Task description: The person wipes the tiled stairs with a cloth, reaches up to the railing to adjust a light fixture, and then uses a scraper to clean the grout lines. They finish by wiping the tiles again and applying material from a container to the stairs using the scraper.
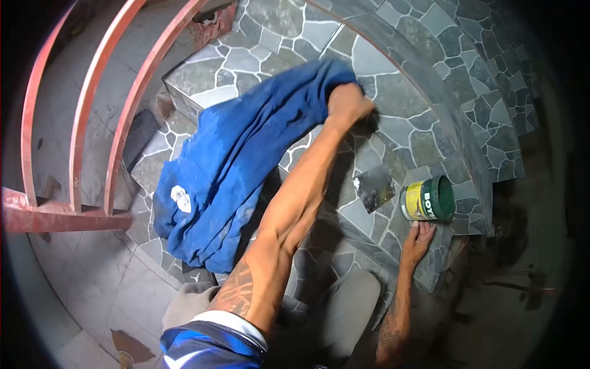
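My left hand (349,104) is closed in a fist on the far end of a blue cloth (236,144), which looks like a garment with a white patch. The cloth spreads in folds toward the lower left over the stone-patterned steps (402,92). At the right, my right hand (419,241) rests low with its fingers stretched out, fingertips right at the base of a green can (423,200) with a yellow label. The can stands on a step. A dark, scuffed square piece (373,187) lies between the can and my left forearm.
Red metal railing bars (89,117) rise at the left from a red base rail (67,218). A curved riser (424,67) runs along the upper right. A scraper-like tool (130,349) lies on the tiled floor at lower left. My knee (350,313) is close below.
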`<state>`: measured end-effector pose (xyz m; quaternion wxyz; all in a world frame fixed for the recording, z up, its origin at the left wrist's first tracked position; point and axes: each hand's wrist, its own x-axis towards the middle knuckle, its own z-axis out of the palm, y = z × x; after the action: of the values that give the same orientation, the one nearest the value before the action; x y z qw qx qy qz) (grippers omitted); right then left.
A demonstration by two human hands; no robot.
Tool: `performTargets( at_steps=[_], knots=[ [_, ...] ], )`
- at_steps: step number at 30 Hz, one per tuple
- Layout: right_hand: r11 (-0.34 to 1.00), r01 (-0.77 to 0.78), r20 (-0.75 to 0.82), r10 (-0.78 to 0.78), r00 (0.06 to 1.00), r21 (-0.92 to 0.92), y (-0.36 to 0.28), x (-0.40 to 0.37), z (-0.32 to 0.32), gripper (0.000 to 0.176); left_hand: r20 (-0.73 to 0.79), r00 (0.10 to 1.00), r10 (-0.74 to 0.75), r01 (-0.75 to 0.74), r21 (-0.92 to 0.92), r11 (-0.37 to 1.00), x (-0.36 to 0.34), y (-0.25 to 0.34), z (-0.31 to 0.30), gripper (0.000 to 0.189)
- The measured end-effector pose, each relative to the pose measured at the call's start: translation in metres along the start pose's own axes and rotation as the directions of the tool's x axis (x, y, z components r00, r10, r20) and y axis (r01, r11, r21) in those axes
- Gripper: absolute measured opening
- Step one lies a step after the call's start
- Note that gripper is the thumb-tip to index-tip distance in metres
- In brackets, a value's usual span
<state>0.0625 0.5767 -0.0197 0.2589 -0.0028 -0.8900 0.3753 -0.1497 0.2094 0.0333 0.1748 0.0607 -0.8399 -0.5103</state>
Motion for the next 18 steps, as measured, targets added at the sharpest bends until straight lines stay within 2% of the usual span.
performTargets(
  at_steps=[3, 6, 9, 10, 11, 12, 13, 14, 15, 16, 17, 18],
  knots=[
    [1.0, 0.013, -0.044, -0.014, 0.999, -0.017, -0.001, 0.005, 0.0, 0.069, 0.084, 0.993, -0.088, 0.078, 0.111, 0.991, -0.007, -0.028, -0.008, 0.039],
    [0.999, 0.028, -0.055, -0.029, 0.998, -0.017, -0.005, 0.004, 0.002, 0.07, 0.108, 0.992, -0.066, 0.052, 0.127, 0.99, -0.009, -0.038, -0.025, 0.039],
    [0.999, -0.006, -0.057, 0.004, 0.998, -0.043, 0.002, 0.004, 0.0, 0.072, 0.055, 0.997, 0.049, -0.05, 0.031, 0.998, -0.011, -0.053, -0.043, 0.035],
    [0.999, -0.002, -0.069, -0.001, 0.998, -0.047, 0.005, 0.006, 0.001, 0.072, 0.1, 0.991, 0.091, -0.099, 0.075, 0.992, -0.016, -0.046, -0.061, 0.032],
    [0.998, -0.007, -0.074, 0.003, 0.997, -0.054, 0.01, 0.007, 0.0, 0.072, 0.115, 0.968, 0.222, -0.232, 0.073, 0.97, -0.014, -0.046, -0.076, 0.031],
    [0.998, -0.011, -0.069, 0.007, 0.998, -0.063, 0.015, 0.004, -0.001, 0.072, 0.156, 0.953, 0.261, -0.28, 0.116, 0.953, -0.011, -0.045, -0.09, 0.029],
    [0.998, -0.011, -0.07, 0.007, 0.998, -0.056, 0.017, 0.002, -0.002, 0.071, 0.228, 0.924, 0.306, -0.327, 0.063, 0.943, -0.009, -0.043, -0.11, 0.028],
    [0.999, -0.011, -0.07, 0.008, 0.997, -0.05, 0.018, -0.001, -0.003, 0.07, 0.209, 0.941, 0.266, -0.305, 0.186, 0.934, -0.023, -0.025, -0.139, 0.028],
    [0.999, 0.0, -0.081, -0.002, 0.997, -0.035, 0.02, 0.001, -0.001, 0.07, 0.243, 0.947, 0.21, -0.254, 0.168, 0.953, -0.038, -0.009, -0.166, 0.028],
    [0.999, 0.049, -0.096, -0.051, 0.994, -0.021, 0.03, 0.003, 0.001, 0.069, 0.272, 0.951, 0.145, -0.214, 0.247, 0.945, -0.049, 0.004, -0.19, 0.034],
    [0.999, 0.047, -0.095, -0.049, 0.994, -0.021, 0.034, 0.004, 0.001, 0.068, 0.343, 0.939, 0.015, -0.137, 0.333, 0.933, -0.057, 0.013, -0.216, 0.041],
    [0.999, 0.043, -0.096, -0.045, 0.994, -0.019, 0.034, 0.004, 0.002, 0.068, 0.284, 0.957, -0.061, -0.033, 0.315, 0.949, -0.068, 0.007, -0.235, 0.043]
  ],
)
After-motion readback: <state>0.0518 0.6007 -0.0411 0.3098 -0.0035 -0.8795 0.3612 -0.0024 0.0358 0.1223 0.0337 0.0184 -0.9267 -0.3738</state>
